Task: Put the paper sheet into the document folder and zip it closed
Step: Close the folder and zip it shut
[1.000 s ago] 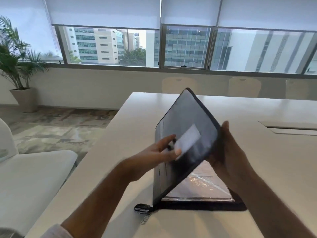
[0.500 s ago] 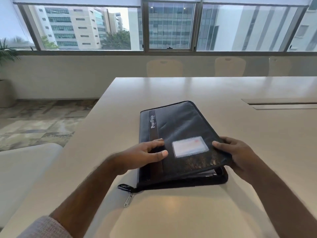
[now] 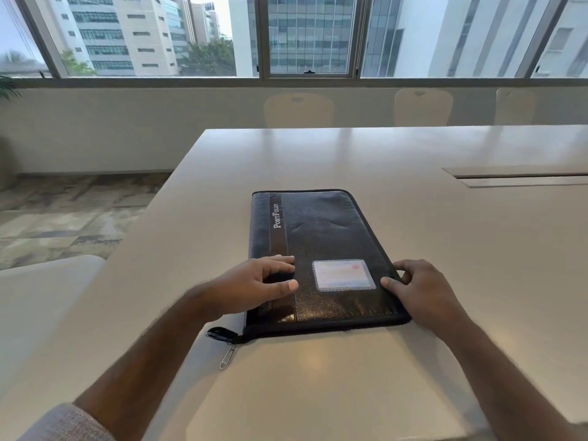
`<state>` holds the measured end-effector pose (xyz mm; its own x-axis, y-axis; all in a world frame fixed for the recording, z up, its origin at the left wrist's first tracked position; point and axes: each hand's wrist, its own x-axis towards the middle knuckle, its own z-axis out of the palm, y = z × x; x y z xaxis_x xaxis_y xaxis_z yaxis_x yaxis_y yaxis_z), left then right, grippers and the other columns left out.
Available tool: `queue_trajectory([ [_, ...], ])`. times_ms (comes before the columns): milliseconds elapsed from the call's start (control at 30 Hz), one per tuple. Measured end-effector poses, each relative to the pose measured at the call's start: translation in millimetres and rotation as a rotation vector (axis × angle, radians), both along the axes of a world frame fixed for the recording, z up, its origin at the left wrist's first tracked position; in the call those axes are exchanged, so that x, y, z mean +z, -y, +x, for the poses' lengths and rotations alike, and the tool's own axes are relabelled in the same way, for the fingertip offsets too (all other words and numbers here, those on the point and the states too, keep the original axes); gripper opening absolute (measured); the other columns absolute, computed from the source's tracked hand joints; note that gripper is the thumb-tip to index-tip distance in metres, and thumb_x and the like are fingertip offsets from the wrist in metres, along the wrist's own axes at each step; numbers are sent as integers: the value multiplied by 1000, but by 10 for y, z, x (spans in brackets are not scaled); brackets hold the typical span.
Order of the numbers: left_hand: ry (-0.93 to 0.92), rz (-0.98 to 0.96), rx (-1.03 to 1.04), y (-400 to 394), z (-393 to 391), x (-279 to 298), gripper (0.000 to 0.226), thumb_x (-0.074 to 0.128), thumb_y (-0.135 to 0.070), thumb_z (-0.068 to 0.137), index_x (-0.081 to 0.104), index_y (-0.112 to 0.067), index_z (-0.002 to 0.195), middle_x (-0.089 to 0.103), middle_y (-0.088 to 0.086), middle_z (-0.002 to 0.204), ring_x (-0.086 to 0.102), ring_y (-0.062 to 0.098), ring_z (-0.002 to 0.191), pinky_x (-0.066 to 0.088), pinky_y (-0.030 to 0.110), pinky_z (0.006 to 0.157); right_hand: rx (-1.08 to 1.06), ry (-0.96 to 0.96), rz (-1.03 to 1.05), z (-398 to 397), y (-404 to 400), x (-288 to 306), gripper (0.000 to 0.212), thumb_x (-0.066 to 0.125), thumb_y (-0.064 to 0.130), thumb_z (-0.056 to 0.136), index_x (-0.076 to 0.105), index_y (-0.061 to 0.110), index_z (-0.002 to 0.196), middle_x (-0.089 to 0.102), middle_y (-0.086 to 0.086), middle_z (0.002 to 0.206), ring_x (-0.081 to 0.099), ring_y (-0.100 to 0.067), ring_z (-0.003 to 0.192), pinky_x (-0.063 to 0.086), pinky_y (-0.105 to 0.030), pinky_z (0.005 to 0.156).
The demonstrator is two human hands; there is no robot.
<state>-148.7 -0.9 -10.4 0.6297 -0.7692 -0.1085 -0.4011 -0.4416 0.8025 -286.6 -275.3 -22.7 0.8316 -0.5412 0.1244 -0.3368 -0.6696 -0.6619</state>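
Note:
A black document folder (image 3: 321, 237) marked "PortFolio" lies flat on the white table (image 3: 318, 377), its cover down. A clear card window (image 3: 343, 275) sits on the cover. My left hand (image 3: 254, 288) rests palm-down on the near left part of the cover, fingers spread. My right hand (image 3: 423, 291) touches the folder's near right edge, thumb on the cover. The zipper pull (image 3: 227, 356) with its black tab hangs off the near left corner. The paper sheet is hidden inside.
A recessed cable slot (image 3: 515, 176) is set in the table at the far right. Several pale chairs (image 3: 299, 109) stand along the far side under the windows. A white seat (image 3: 41, 297) is to my left.
The folder's cover, raised steeply a second ago, has come down flat over the sheet. Both hands followed it down and now rest on the closed cover.

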Motion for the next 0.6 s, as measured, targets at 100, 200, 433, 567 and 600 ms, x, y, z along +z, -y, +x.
queue_trajectory([
  [100,89,63,-19,-176,-33,43,51,67,-48,86,59,-31,133,45,-28,144,32,-10,136,25,23,113,-32,10,-84,-30,-60,10,33,73,26,84,67,15,114,54,-4,88,54,-26,89,44,-36,80],
  [200,116,40,80,-450,-82,112,43,71,-48,80,67,-37,121,58,-28,131,49,-5,126,36,28,110,-61,64,-164,-59,-184,13,33,73,26,82,67,14,113,55,-4,92,52,-28,94,44,-40,85],
  [433,192,149,104,-1033,-274,71,39,71,-43,72,69,-40,111,61,-30,109,59,-1,105,52,33,92,25,249,-212,-76,-616,37,20,73,19,82,69,15,101,59,2,90,55,-22,86,47,-41,84],
  [567,225,114,92,-1095,-410,1,31,74,-34,78,70,-40,108,62,-27,109,58,2,103,51,32,90,170,312,-147,-79,-944,65,7,72,22,84,67,19,81,57,10,76,54,-5,64,43,-19,59],
  [600,220,109,82,-1097,-431,0,32,75,-37,77,71,-39,108,62,-27,110,58,2,103,50,31,90,205,307,-126,-79,-1024,59,11,71,24,84,65,20,75,57,10,73,53,-5,62,43,-20,57],
])
